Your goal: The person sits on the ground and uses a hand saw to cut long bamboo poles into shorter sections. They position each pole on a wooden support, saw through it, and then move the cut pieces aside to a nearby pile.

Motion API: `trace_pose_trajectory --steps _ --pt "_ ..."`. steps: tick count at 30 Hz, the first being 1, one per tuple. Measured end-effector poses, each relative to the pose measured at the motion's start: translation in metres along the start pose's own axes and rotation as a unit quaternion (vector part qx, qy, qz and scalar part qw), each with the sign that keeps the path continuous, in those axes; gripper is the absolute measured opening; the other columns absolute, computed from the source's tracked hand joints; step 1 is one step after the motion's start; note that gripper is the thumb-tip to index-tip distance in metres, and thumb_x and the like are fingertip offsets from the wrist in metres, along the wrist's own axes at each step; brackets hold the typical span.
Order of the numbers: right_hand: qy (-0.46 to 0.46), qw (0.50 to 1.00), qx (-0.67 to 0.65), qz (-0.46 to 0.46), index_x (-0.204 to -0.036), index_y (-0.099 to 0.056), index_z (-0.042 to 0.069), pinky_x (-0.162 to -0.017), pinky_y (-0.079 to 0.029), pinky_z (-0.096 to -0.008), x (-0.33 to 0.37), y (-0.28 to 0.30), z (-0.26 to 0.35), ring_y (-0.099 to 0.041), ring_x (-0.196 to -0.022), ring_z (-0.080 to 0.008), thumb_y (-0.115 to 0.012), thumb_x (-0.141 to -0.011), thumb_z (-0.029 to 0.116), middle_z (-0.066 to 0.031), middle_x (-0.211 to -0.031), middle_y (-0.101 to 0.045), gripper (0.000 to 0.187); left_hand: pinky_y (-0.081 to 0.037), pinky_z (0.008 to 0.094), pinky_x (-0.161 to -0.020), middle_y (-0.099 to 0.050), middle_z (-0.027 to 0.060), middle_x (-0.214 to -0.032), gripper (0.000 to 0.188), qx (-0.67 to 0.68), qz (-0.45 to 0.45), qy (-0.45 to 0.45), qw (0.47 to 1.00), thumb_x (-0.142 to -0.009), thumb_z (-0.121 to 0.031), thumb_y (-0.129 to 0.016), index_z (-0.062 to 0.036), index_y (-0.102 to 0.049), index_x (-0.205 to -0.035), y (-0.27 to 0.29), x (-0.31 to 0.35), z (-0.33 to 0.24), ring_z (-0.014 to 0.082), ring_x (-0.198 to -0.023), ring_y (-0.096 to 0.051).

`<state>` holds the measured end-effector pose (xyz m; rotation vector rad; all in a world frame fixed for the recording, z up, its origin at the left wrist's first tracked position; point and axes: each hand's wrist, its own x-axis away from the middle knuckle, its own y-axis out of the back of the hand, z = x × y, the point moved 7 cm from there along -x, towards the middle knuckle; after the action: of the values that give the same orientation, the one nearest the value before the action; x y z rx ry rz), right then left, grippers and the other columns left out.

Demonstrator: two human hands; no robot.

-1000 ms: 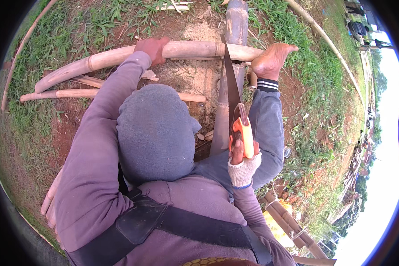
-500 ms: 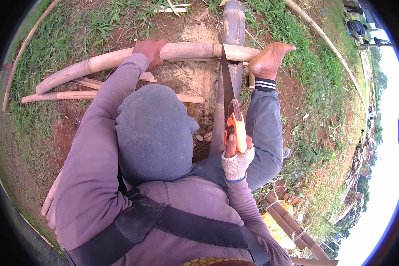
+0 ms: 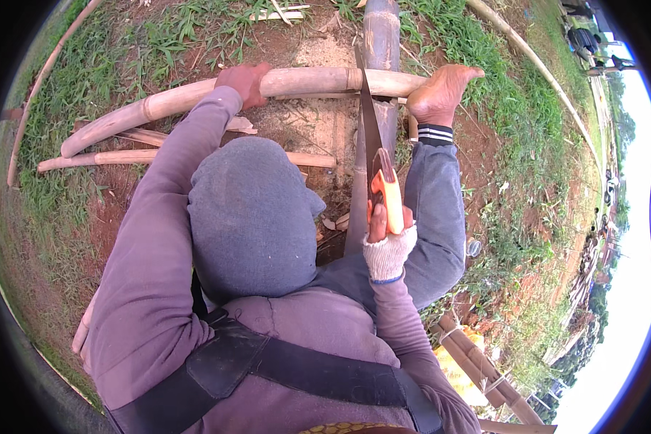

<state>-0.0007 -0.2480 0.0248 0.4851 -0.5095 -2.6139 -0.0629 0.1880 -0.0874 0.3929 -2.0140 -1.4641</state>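
A pale, gently curved bamboo pole (image 3: 311,82) lies crosswise over a thicker, darker bamboo stem (image 3: 381,36). My left hand (image 3: 244,84) is wrapped round the pole left of that stem and holds it down. In my right hand (image 3: 388,233), wearing a knitted glove with bare fingers, is a handsaw (image 3: 388,199), gripped by its orange handle. The saw's long, narrow blade crosses the pole beside a dark joint ring. How deep the blade sits in the bamboo I cannot tell. My bare foot (image 3: 435,96) presses against the pole's right end.
Split bamboo strips (image 3: 98,159) lie under the pole on the left. Pale sawdust (image 3: 322,134) covers the soil near the blade. A long pole (image 3: 528,58) lies in the grass at right. Tied bamboo pieces (image 3: 484,365) and a yellow bag (image 3: 452,372) are at lower right.
My right hand has pushed the saw a little forward, away from me, along its cut line. The left hand, the foot and the pole stay nearly in place.
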Motion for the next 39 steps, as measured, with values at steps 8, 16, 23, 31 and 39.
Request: trace_pose_trajectory --steps 8,16,23,31,39 --pt "0.008 0.995 0.103 0.018 -0.104 -0.066 -0.003 -0.065 -0.054 -0.0381 -0.086 -0.046 -0.003 -0.072 -0.071 -0.0259 -0.074 -0.103 0.02 -0.0169 -0.08 -0.071 0.025 -0.058 0.0506 -0.1 -0.075 0.0144 -0.127 0.069 0.003 -0.013 -0.021 1.0 -0.083 -0.038 -0.089 -0.0191 -0.059 -0.142 -0.006 0.008 -0.016 0.0383 -0.119 -0.072" --pt "0.044 0.998 0.043 0.028 -0.109 -0.058 -0.001 -0.057 -0.052 -0.0293 0.012 0.015 0.006 -0.066 -0.065 -0.0146 -0.067 -0.107 0.019 -0.0083 -0.077 -0.067 0.022 -0.056 0.0529 -0.102 -0.073 0.0124 -0.135 0.07 0.003 0.021 0.003 1.0 -0.08 -0.034 -0.088 -0.0222 -0.058 -0.142 -0.004 0.003 -0.005 0.0385 -0.121 -0.071" --pt "-0.023 0.984 0.168 0.062 -0.106 -0.067 -0.005 -0.069 -0.057 -0.0358 -0.098 -0.05 0.012 -0.073 -0.076 -0.021 -0.073 -0.103 0.016 -0.0154 -0.086 -0.075 0.022 -0.056 0.0541 -0.099 -0.077 0.0152 -0.12 0.069 0.01 -0.006 -0.024 1.0 -0.079 -0.036 -0.089 -0.0227 -0.058 -0.14 -0.02 0.012 -0.02 0.04 -0.114 -0.074" --pt "0.055 0.997 0.049 0.017 -0.106 -0.064 -0.003 -0.058 -0.053 -0.0326 -0.013 0.001 0.019 -0.069 -0.066 -0.0162 -0.07 -0.106 0.024 -0.0095 -0.075 -0.069 0.028 -0.057 0.0497 -0.102 -0.073 0.0148 -0.131 0.068 -0.014 -0.005 0.002 1.0 -0.082 -0.038 -0.09 -0.0189 -0.059 -0.139 -0.008 0.007 -0.003 0.038 -0.12 -0.072" --pt "0.013 0.991 0.133 0.022 -0.106 -0.069 -0.002 -0.064 -0.054 -0.0408 -0.099 -0.048 0.018 -0.071 -0.067 -0.0308 -0.074 -0.103 0.025 -0.0182 -0.08 -0.072 0.028 -0.057 0.0511 -0.103 -0.074 0.0143 -0.128 0.072 0.011 0.009 -0.024 1.0 -0.08 -0.036 -0.091 -0.0205 -0.058 -0.142 -0.004 0.001 -0.028 0.0382 -0.121 -0.071"
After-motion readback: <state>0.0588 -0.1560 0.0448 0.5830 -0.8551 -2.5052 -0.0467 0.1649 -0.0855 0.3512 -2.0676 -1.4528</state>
